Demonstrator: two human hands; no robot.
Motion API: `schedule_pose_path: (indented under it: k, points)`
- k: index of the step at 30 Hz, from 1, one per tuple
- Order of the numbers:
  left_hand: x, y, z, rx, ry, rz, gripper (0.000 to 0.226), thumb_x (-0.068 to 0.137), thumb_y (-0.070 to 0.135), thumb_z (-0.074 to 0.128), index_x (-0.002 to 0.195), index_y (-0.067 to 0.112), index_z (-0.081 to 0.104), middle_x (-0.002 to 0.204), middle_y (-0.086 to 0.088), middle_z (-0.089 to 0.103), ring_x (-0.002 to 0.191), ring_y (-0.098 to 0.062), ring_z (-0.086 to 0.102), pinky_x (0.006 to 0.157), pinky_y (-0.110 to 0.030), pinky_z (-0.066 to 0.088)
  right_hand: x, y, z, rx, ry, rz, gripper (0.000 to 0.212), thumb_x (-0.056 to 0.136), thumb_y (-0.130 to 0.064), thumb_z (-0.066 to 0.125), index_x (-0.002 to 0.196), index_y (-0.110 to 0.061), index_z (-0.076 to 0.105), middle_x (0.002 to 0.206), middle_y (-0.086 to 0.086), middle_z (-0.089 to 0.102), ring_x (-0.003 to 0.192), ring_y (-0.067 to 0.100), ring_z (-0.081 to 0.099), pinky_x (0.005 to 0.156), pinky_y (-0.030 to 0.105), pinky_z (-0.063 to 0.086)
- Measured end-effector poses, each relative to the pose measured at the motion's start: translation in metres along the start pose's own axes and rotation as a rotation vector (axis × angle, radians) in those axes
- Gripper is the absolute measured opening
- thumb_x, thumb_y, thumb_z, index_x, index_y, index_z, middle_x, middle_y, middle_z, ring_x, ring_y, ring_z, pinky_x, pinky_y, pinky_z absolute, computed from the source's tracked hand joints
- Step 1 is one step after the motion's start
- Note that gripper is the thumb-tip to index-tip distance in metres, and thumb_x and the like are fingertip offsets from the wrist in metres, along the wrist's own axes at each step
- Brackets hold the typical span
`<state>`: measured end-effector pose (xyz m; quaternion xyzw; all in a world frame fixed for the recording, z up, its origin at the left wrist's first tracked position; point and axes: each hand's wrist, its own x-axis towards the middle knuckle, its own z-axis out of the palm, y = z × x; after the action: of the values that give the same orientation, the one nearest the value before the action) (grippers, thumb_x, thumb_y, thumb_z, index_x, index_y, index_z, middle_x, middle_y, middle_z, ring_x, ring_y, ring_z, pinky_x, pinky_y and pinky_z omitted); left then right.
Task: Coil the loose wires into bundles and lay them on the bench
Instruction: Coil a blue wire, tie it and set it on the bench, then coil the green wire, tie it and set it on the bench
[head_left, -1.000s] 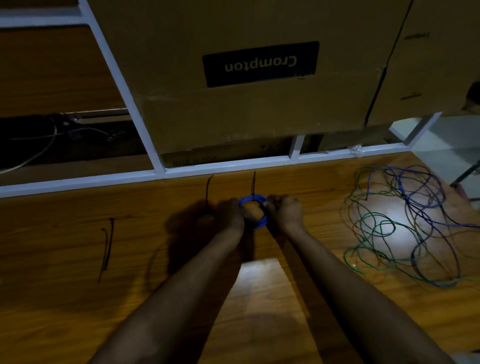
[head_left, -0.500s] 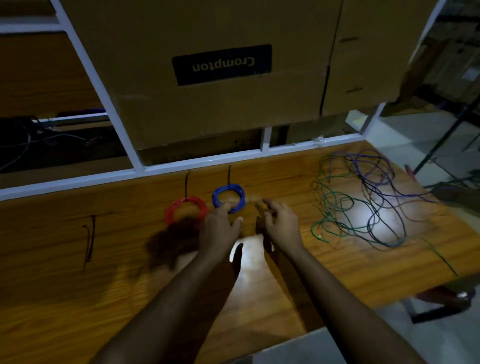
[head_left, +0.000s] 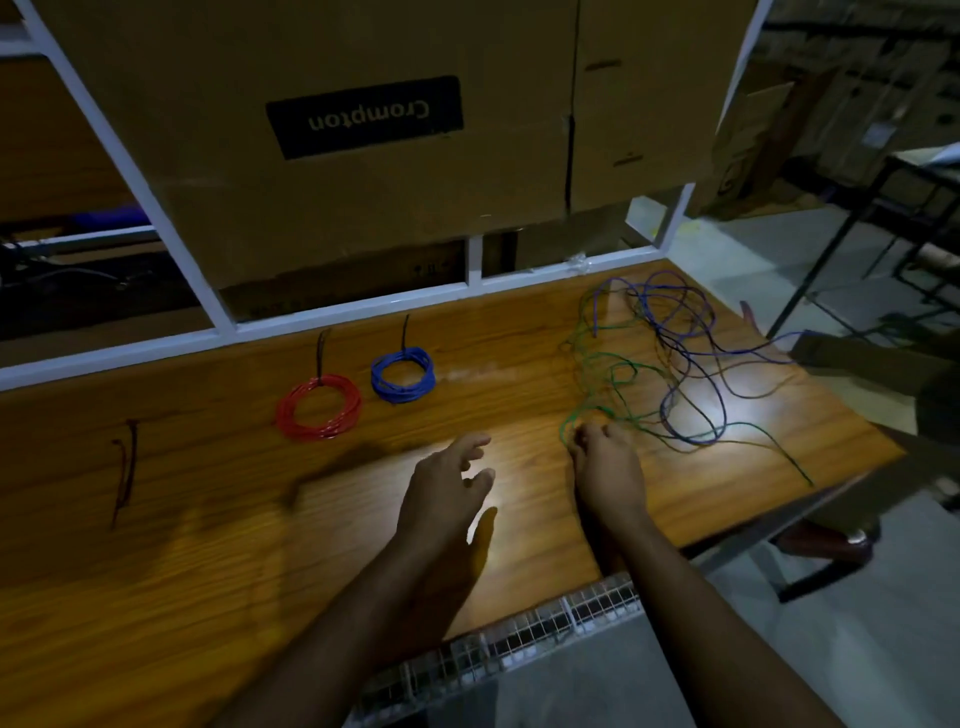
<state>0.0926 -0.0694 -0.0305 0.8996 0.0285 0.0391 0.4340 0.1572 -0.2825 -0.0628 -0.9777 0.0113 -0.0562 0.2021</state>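
Observation:
A red wire coil (head_left: 318, 407) and a blue wire coil (head_left: 403, 375) lie side by side on the wooden bench (head_left: 218, 519), each with a black tie sticking up behind it. To the right sprawls a tangle of loose wires (head_left: 670, 364), green, blue and dark. My right hand (head_left: 605, 470) is at the tangle's near left edge, its fingers curled on a green wire (head_left: 570, 422). My left hand (head_left: 449, 486) hovers over the bench with its fingers spread and holds nothing.
Two black cable ties (head_left: 124, 470) lie at the bench's left. A white metal frame (head_left: 337, 312) and large cardboard boxes (head_left: 363, 130) stand behind the bench. The bench's right edge drops to the floor, where a dark table frame (head_left: 857, 218) stands.
Both hands let go of the blue coil, which now lies by the red one. My right hand moved right to the loose tangle and closed on a green wire. The view shifted right.

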Motion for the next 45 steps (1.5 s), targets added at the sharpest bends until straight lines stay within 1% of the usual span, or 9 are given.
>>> schedule_pose_path:
  k: [5,9,16,19,27,33,36,42,45]
  points:
    - [-0.014,0.003,0.015,0.0,-0.046,-0.04,0.033,0.094,0.025,0.061,0.127,0.029,0.061,0.091,0.014,0.069,0.082,0.005,0.062,0.072,-0.015,0.046,-0.039,-0.018,0.005,0.112,-0.091,-0.13,0.004,0.091,-0.011,0.057,0.093,-0.013,0.059,0.101,0.009,0.057,0.091,0.031,0.056,0.073,0.039,0.044]
    - [-0.023,-0.001,0.022,0.047,0.008,-0.112,0.032,0.094,0.025,0.063,0.125,0.017,0.065,0.093,0.004,0.072,0.083,-0.007,0.064,0.074,-0.02,0.043,-0.074,-0.035,0.014,0.214,-0.107,-0.196,0.012,0.092,-0.01,0.053,0.086,-0.02,0.054,0.091,0.002,0.06,0.085,0.024,0.056,0.072,0.038,0.042]
    - [-0.028,-0.004,0.029,0.179,0.081,-0.22,0.036,0.087,0.048,0.067,0.108,0.019,0.069,0.096,-0.001,0.071,0.089,-0.018,0.066,0.074,-0.027,0.047,-0.069,-0.02,0.003,1.044,-0.357,0.002,0.023,0.107,-0.013,0.039,0.085,-0.016,0.045,0.051,-0.011,0.03,0.04,0.007,0.025,0.044,0.021,0.023]
    - [-0.022,0.005,0.036,0.284,0.057,-0.254,0.03,0.086,0.055,0.064,0.096,0.026,0.065,0.091,0.005,0.068,0.086,-0.02,0.063,0.07,-0.029,0.049,-0.069,-0.017,-0.001,1.148,-0.39,-0.005,0.024,0.108,-0.013,0.037,0.084,-0.016,0.042,0.049,-0.008,0.026,0.038,0.008,0.019,0.039,0.021,0.017]
    - [-0.027,-0.004,0.012,-0.183,0.087,-0.193,0.031,0.101,0.027,0.054,0.075,0.019,0.07,0.068,0.0,0.066,0.053,0.0,0.06,0.051,-0.014,0.041,-0.081,-0.02,0.009,0.855,-0.227,-0.034,0.011,0.097,-0.029,0.05,0.088,-0.023,0.052,0.069,-0.004,0.05,0.058,0.013,0.046,0.058,0.033,0.039]
    - [-0.042,-0.025,-0.046,-0.119,0.08,0.038,0.035,0.097,0.04,0.035,0.076,0.017,0.053,0.065,0.004,0.051,0.062,-0.011,0.049,0.06,-0.033,0.038,-0.124,-0.066,0.005,0.867,-0.3,-0.065,0.023,0.099,-0.012,0.054,0.104,-0.031,0.066,0.09,0.003,0.073,0.079,0.022,0.071,0.07,0.037,0.056]
    - [-0.054,-0.024,-0.081,-0.175,0.009,0.124,0.031,0.097,0.04,0.036,0.076,0.023,0.051,0.068,0.006,0.049,0.06,-0.012,0.047,0.059,-0.032,0.04,-0.137,-0.085,0.002,0.894,-0.132,-0.051,0.029,0.098,-0.008,0.054,0.107,-0.033,0.064,0.091,0.002,0.073,0.076,0.022,0.072,0.069,0.049,0.061]
    - [-0.067,-0.015,-0.14,-0.172,-0.114,0.364,0.035,0.097,0.047,0.035,0.075,0.028,0.054,0.089,-0.001,0.045,0.083,-0.01,0.048,0.074,-0.032,0.046,-0.134,-0.139,-0.042,1.017,0.143,-0.134,0.026,0.104,-0.01,0.045,0.109,-0.032,0.059,0.098,-0.004,0.071,0.063,0.015,0.066,0.053,0.024,0.05]
    - [-0.068,0.002,-0.159,-0.188,-0.14,0.472,0.037,0.099,0.046,0.033,0.078,0.023,0.055,0.093,0.002,0.047,0.088,-0.007,0.049,0.079,-0.021,0.042,-0.125,-0.157,-0.072,0.735,0.163,-0.317,0.024,0.101,-0.024,0.055,0.123,-0.03,0.061,0.118,-0.01,0.063,0.088,0.003,0.062,0.068,0.015,0.048]
